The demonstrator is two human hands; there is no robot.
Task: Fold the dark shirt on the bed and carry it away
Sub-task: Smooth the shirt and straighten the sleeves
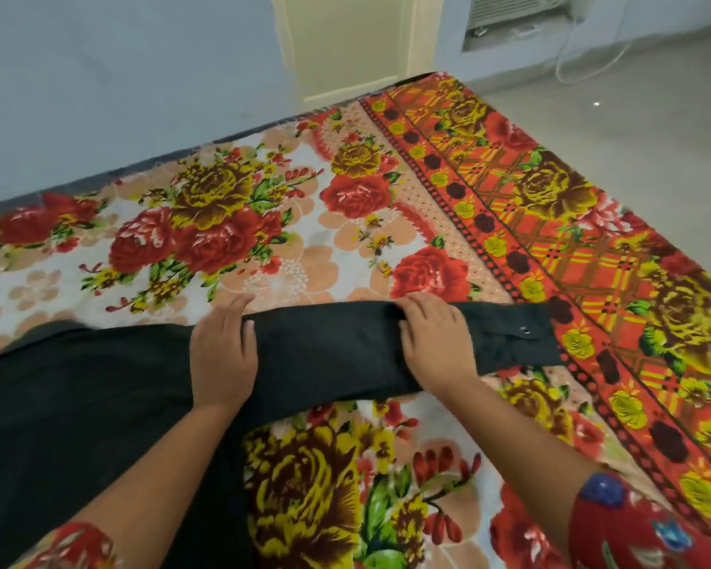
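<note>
Nearest the lens, 2 bare forearms reaching forward, each ending at the bottom edge in a red floral sleeve (633, 531). Between and under them, the bed (510, 207) under a bright flowered bedspread of red and yellow roses, with an orange lattice border down its right side. Dark shirt (99, 425) lying flat on that bedspread, its body filling the lower left, 1 sleeve stretched out to the right. Cuff (522, 338) of that sleeve at the far right end, beside the orange border, with 1 small pale button (525, 331) showing. Left hand (222, 355) palm down on the dark cloth where sleeve meets body, fingers straight and close together, fingertips reaching past the upper edge onto the bedspread, thumb laid along the cloth; pressing, not gripping. Right hand (436, 342) further along the sleeve, palm down, fingers curled over the sleeve's upper edge; whether cloth is pinched underneath, cannot tell. Both hands near each other, not touching, bare sleeve cloth between them. Beyond the bed, a pale blue wall (120, 76), a cream door (345, 39), grey floor (633, 96) at the upper right, and a white air conditioner (514, 8) set low in the wall with a white cord (567, 51) trailing down.
</note>
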